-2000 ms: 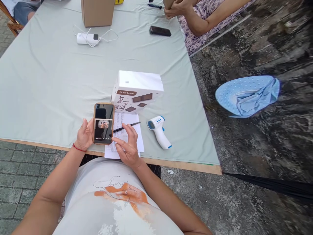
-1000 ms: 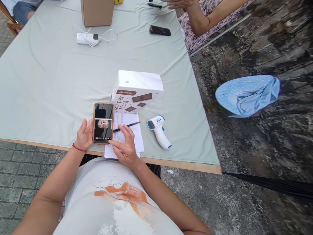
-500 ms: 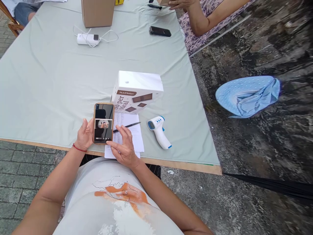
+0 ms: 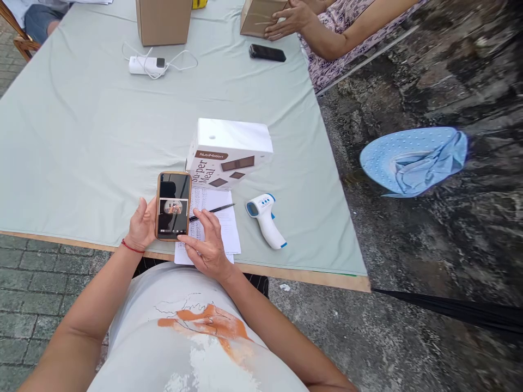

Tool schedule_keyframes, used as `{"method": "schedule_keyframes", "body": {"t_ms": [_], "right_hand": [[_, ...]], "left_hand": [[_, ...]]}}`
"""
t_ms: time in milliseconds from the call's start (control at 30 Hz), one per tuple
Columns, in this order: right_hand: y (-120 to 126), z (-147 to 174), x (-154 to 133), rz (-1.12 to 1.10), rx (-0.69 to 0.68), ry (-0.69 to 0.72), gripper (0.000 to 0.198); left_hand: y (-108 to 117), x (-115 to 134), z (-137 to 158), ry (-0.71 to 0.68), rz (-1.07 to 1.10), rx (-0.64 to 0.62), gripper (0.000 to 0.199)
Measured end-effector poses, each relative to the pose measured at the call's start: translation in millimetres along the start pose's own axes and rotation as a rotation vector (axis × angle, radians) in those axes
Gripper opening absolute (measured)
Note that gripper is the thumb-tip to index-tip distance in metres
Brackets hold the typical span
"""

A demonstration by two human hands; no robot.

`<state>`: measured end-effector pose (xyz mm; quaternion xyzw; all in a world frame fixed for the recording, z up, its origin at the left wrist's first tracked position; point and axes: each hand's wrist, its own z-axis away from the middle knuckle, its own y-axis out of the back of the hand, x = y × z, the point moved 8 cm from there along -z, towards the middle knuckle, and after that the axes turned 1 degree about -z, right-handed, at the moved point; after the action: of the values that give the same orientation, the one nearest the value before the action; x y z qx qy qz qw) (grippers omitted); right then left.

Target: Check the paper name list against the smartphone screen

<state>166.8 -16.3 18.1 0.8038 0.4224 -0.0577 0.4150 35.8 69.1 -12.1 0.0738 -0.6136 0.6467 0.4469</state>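
Note:
My left hand (image 4: 141, 224) holds a smartphone (image 4: 174, 207) in a brown case by its left edge, screen facing up. A small picture shows in the middle of its dark screen. The thumb of my right hand (image 4: 207, 246) touches the phone's lower right corner, while the other fingers are spread over printed papers (image 4: 226, 228). A black pen (image 4: 223, 207) lies on those papers, partly hidden behind my right fingers. Behind the phone stands a white NutriMotion box (image 4: 232, 136). To the right of the papers rests a white and blue infrared thermometer (image 4: 267, 220).
Farther back on the cloth-covered table (image 4: 93, 125) are a white device with a cable (image 4: 147, 65), a cardboard box (image 4: 163, 22) and a black phone-like object (image 4: 267, 53). Another person's hands (image 4: 292, 20) hold a smaller carton (image 4: 257, 16). A blue sun hat (image 4: 414, 160) is at right.
The other person's hands have brought the small carton down and left, further into view at the table's far side. My hands and the smartphone have hardly moved.

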Motion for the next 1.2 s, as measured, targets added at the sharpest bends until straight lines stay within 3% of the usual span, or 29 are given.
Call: {"method": "schedule_keyframes", "body": {"t_ms": [1200], "right_hand": [[-1.9, 3.5, 2.6, 0.006, -0.022, -0.013, 0.033]], "left_hand": [[-0.7, 0.3, 0.0, 0.001, 0.033, 0.028, 0.073]]}}
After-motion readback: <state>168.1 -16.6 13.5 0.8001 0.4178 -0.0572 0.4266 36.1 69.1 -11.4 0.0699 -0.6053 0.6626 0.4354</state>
